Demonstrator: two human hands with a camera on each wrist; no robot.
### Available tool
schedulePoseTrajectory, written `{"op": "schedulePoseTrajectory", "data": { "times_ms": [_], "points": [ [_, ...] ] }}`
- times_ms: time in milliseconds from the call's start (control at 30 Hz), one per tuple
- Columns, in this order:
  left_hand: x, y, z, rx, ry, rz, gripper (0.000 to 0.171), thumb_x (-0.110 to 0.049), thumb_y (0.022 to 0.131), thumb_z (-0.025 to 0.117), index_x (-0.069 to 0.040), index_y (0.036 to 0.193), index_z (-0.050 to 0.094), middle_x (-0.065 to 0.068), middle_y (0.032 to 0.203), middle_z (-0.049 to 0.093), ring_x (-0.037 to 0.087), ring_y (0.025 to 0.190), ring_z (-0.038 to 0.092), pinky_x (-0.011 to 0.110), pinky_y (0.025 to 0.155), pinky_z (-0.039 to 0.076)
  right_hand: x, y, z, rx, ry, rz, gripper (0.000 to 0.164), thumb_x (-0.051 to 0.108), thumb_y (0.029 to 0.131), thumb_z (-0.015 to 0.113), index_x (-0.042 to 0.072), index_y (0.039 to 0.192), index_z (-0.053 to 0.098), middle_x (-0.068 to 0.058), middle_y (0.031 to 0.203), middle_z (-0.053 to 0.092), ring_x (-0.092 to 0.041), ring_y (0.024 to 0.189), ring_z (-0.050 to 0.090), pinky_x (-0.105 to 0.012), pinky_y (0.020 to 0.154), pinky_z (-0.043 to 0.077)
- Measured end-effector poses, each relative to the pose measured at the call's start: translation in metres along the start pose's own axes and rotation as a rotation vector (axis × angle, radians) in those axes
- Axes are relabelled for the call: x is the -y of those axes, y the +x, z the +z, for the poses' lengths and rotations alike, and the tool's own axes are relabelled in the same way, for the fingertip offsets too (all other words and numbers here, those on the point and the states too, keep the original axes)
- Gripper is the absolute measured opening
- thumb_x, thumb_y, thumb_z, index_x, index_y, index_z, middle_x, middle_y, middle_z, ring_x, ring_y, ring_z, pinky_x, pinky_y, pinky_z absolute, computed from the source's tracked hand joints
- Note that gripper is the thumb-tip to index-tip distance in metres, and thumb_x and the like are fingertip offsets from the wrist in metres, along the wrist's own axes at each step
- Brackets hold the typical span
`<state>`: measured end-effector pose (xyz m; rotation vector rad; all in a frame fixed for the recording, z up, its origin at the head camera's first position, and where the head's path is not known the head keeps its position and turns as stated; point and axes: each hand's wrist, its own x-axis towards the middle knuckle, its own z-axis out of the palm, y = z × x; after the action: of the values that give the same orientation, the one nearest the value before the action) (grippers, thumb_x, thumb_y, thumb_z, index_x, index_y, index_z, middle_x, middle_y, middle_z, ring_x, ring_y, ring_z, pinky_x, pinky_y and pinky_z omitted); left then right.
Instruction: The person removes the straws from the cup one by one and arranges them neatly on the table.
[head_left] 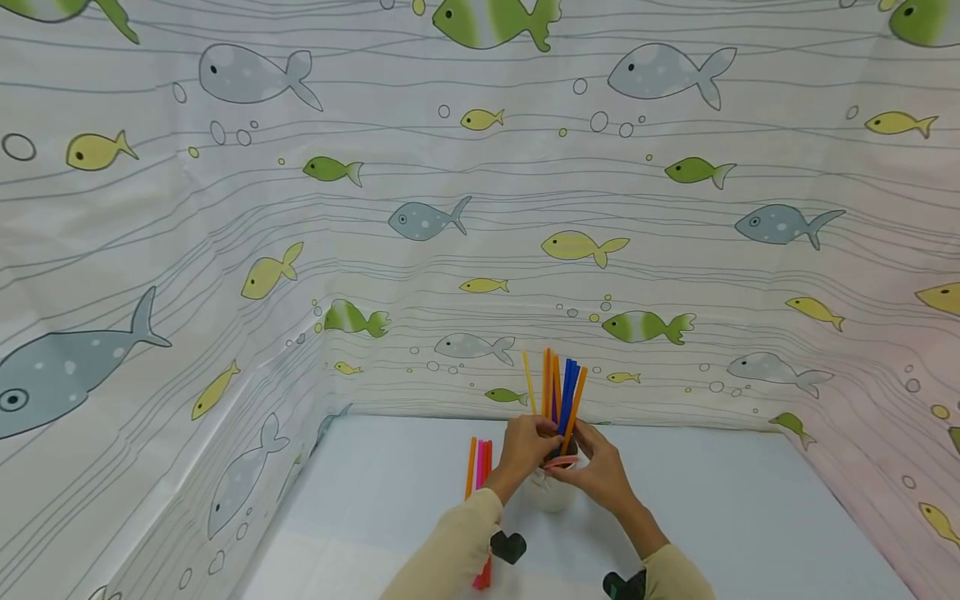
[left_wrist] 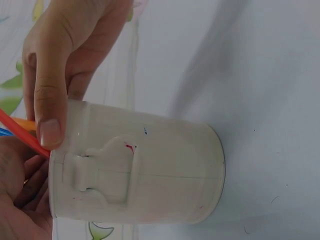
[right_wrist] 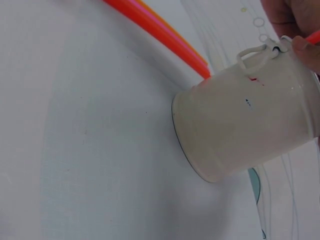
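Note:
A cream-white can (left_wrist: 165, 170) with a small wire clasp on its side stands on the table, and long thin coloured sticks (head_left: 567, 396) in orange, blue, purple and yellow rise from its mouth. My right hand (head_left: 603, 475) grips the can at the rim, its thumb over the front edge. Fingers of my left hand (head_left: 525, 450) curl at the lower part of the sticks, just above the opening. A curved red strip (left_wrist: 22, 132) passes beneath the right thumb at the rim. The lower ends of the sticks are hidden in the can.
More sticks (head_left: 480, 462) in orange, pink and red lie on the white table (head_left: 720, 500) to the left of the can, partly under the left forearm. A fish-patterned cloth (head_left: 525, 192) hangs behind and along both sides.

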<state>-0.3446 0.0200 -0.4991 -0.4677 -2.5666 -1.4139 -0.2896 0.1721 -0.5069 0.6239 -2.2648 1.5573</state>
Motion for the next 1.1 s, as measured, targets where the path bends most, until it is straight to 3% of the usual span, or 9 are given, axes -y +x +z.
{"op": "schedulePoseTrajectory", "data": {
  "times_ms": [567, 800, 1100],
  "points": [
    [0.003, -0.001, -0.001, -0.031, 0.041, 0.062, 0.012, -0.013, 0.081, 0.08, -0.006, 0.09, 0.076, -0.003, 0.079, 0.071, 0.003, 0.07, 0.064, 0.017, 0.065, 0.054, 0.0, 0.0, 0.002, 0.002, 0.011, -0.011, 0.087, 0.01, 0.07, 0.088, -0.002, 0.143, 0.043, -0.023, 0.14, 0.047, -0.04, 0.133, 0.043, -0.047, 0.104, 0.036],
    [0.0, 0.0, -0.006, -0.034, -0.029, 0.048, 0.013, -0.012, 0.082, 0.079, -0.006, 0.093, 0.074, -0.003, 0.082, 0.071, 0.004, 0.072, 0.065, 0.017, 0.066, 0.054, 0.0, 0.0, 0.002, 0.001, 0.001, -0.016, 0.089, 0.011, 0.07, 0.088, -0.001, 0.145, 0.041, -0.022, 0.14, 0.047, -0.04, 0.133, 0.043, -0.048, 0.104, 0.036],
    [-0.011, 0.004, -0.016, -0.087, -0.075, 0.126, 0.015, -0.01, 0.082, 0.077, -0.005, 0.095, 0.072, -0.001, 0.085, 0.071, 0.005, 0.074, 0.065, 0.019, 0.07, 0.054, -0.002, -0.001, 0.001, -0.007, -0.032, -0.01, 0.092, 0.012, 0.07, 0.089, -0.001, 0.146, 0.04, -0.022, 0.142, 0.046, -0.041, 0.132, 0.043, -0.046, 0.102, 0.038]
  ]
}}
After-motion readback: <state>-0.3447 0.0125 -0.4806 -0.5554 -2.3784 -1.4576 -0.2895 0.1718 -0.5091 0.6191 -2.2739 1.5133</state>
